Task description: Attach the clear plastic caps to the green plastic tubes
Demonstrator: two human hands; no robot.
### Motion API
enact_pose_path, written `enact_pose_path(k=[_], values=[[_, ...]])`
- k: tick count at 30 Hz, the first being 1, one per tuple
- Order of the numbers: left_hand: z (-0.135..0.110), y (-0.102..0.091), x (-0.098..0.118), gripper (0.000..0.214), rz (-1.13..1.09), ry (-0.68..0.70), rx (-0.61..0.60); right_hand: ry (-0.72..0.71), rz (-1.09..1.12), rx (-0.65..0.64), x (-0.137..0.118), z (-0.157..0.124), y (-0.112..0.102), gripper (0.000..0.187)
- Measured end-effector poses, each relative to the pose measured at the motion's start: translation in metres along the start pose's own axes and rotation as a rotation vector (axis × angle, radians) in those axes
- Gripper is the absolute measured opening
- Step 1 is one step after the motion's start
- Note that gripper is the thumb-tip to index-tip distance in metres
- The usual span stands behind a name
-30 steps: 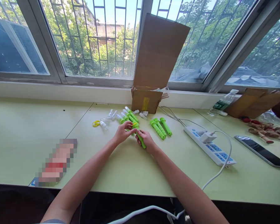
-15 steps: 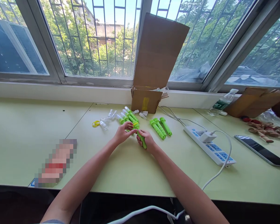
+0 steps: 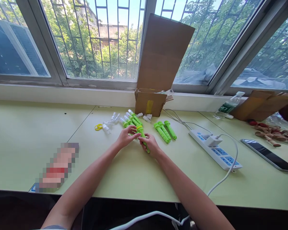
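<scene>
One green plastic tube (image 3: pixel 140 129), yellow-banded at the collar: found between the fingers of both hands, collar end pointing away from the person. Noted right hand (image 3: pixel 150 144) closed round the lower shaft. Noted left hand (image 3: pixel 127 136) with fingers curved beside the collar and thumb reaching toward the shaft; cannot tell whether gripping. Counted three uncapped green tubes (image 3: pixel 164 131) side by side, near the right fingers, on their right. Observed green tubes with clear tips (image 3: pixel 135 119) just beyond the left fingers; left of these, loose clear caps (image 3: pixel 107 128) and yellow rings (image 3: pixel 99 127). Found small white parts (image 3: pixel 147 118) beyond the fingers, before a cardboard box (image 3: pixel 141 103) with yellow tape. Recorded farther right of the fingers: white power strip (image 3: pixel 216 151) with charger (image 3: pixel 214 141) plugged in, phone (image 3: pixel 268 155) and water bottle (image 3: pixel 234 100). Checked the bottle's green label (image 3: pixel 227 108): white marking present, too small to read. Logged left of the left fingers, well apart: pixelated patch (image 3: pixel 57 169), unreadable.
</scene>
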State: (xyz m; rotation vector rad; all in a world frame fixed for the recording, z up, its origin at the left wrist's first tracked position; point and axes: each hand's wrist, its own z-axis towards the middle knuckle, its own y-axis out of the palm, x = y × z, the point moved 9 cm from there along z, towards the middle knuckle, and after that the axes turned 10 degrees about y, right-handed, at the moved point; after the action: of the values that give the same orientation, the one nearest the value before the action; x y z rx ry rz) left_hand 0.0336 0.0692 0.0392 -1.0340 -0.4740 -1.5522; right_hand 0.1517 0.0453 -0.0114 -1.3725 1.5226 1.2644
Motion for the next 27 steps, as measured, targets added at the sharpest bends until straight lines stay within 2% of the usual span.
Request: enact_pose_path(k=[6, 27], values=[[0.0, -0.001, -0.002, 0.045, -0.004, -0.006, -0.008, -0.046, 0.007, 0.07, -0.003, 0.001, -0.006, 0.038], [0.003, 0.0, 0.003, 0.041, 0.004, 0.025, -0.001, -0.091, -0.059, -0.081, -0.008, 0.001, 0.008, 0.041]])
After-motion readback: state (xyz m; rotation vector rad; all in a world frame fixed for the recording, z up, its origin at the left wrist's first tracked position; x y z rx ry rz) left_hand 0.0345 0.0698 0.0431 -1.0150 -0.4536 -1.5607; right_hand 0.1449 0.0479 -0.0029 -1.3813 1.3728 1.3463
